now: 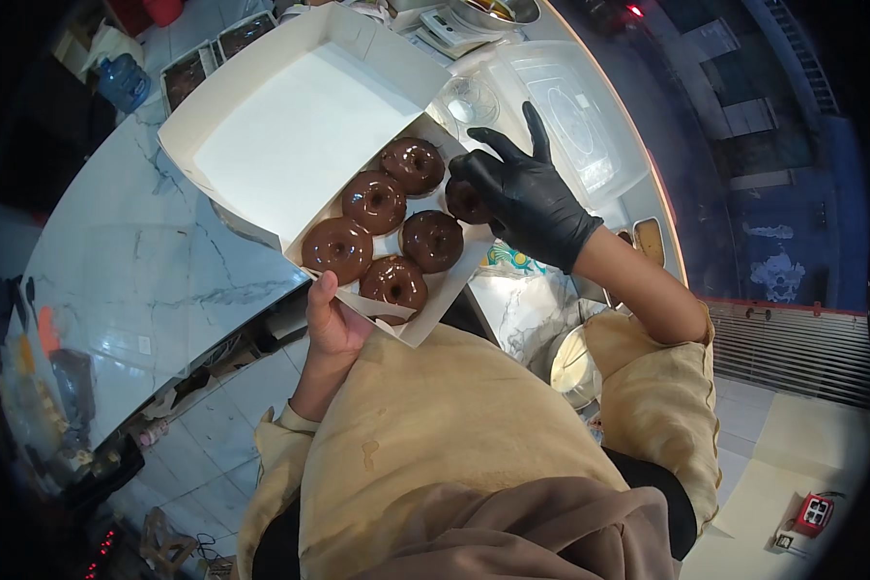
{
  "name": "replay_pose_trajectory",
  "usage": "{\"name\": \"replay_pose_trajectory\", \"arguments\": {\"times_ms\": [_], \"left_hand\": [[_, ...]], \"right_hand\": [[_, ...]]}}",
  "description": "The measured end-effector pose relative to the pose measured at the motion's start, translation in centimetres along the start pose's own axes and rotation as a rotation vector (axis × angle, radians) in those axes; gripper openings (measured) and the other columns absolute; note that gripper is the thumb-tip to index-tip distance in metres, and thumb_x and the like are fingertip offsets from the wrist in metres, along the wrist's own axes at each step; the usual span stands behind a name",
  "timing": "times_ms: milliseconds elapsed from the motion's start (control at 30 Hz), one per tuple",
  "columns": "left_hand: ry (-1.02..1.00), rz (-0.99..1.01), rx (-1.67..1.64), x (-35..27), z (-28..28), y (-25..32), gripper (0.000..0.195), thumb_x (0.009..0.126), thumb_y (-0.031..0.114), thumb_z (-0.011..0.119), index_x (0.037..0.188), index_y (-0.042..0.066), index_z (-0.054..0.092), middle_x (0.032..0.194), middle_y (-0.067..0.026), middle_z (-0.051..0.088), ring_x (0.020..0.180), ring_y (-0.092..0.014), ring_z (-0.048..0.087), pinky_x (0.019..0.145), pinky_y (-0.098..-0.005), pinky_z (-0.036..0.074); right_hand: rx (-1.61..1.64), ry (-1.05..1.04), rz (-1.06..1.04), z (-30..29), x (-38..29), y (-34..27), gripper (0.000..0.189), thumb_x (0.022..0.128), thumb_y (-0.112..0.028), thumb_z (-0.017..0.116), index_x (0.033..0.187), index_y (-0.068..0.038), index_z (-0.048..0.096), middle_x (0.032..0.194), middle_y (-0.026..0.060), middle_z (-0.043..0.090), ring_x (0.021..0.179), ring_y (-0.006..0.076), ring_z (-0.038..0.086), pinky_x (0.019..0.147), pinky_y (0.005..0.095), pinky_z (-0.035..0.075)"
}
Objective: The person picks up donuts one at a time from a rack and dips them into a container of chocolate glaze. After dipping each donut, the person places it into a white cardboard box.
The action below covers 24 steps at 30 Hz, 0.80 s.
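Note:
My bare left hand (333,319) holds the near corner of an open white cardboard box (435,319), thumb over its rim. Inside lie several chocolate-glazed ring doughnuts (337,249), glossy and close together. My right hand (525,192), in a black glove, is at the right side of the box. Its thumb and one finger are stretched out, and its other fingers are bent over a chocolate doughnut (465,199), which they partly hide; whether they grip it cannot be told. The box's lid (290,138) is folded back to the upper left.
A marble-patterned counter (145,283) runs along the left. Beyond the box stand a translucent plastic lid or tub (573,123), a clear round container (471,101), a kitchen scale (449,29) and a metal bowl (507,14). A round metal pot (576,366) is close by my right side.

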State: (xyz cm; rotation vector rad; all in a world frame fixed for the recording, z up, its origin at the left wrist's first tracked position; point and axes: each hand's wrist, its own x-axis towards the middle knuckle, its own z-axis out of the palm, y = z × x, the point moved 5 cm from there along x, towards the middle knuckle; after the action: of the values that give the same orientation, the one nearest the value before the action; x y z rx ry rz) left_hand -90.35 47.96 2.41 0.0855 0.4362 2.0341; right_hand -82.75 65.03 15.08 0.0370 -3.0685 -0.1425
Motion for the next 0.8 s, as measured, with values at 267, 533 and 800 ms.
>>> {"name": "replay_pose_trajectory", "arguments": {"times_ms": [267,533,800], "left_hand": [[-0.037,-0.001,0.002,-0.3,-0.1,0.2,0.062,0.079,0.036,0.054,0.127,0.002,0.032,0.124,-0.0151,0.044,0.113,-0.029,0.046,0.093,-0.0469,0.04],[-0.021,0.066,-0.131,-0.1,-0.2,0.3,0.061,0.077,0.031,0.057,0.125,0.001,0.034,0.121,-0.0149,0.046,0.11,-0.028,0.048,0.092,-0.0455,0.042],[-0.014,0.053,-0.107,0.1,0.1,-0.1,0.061,0.077,0.03,0.057,0.125,0.0,0.034,0.121,-0.0151,0.046,0.11,-0.027,0.048,0.092,-0.0451,0.041]], "right_hand": [[0.069,-0.08,-0.03,0.3,0.4,0.5,0.063,0.056,-0.006,0.065,0.114,-0.006,0.041,0.109,0.0061,0.057,0.117,0.0285,0.042,0.101,0.0612,-0.003],[0.29,-0.04,0.061,1.8,-0.7,2.0,0.078,0.053,-0.014,0.075,0.12,-0.011,0.034,0.104,0.0034,0.058,0.119,0.0278,0.041,0.097,0.0648,-0.003],[0.322,-0.015,0.1,1.4,-1.1,2.1,0.057,0.057,-0.017,0.076,0.105,-0.014,0.044,0.108,0.0017,0.054,0.123,0.0266,0.036,0.102,0.0575,-0.004]]}}
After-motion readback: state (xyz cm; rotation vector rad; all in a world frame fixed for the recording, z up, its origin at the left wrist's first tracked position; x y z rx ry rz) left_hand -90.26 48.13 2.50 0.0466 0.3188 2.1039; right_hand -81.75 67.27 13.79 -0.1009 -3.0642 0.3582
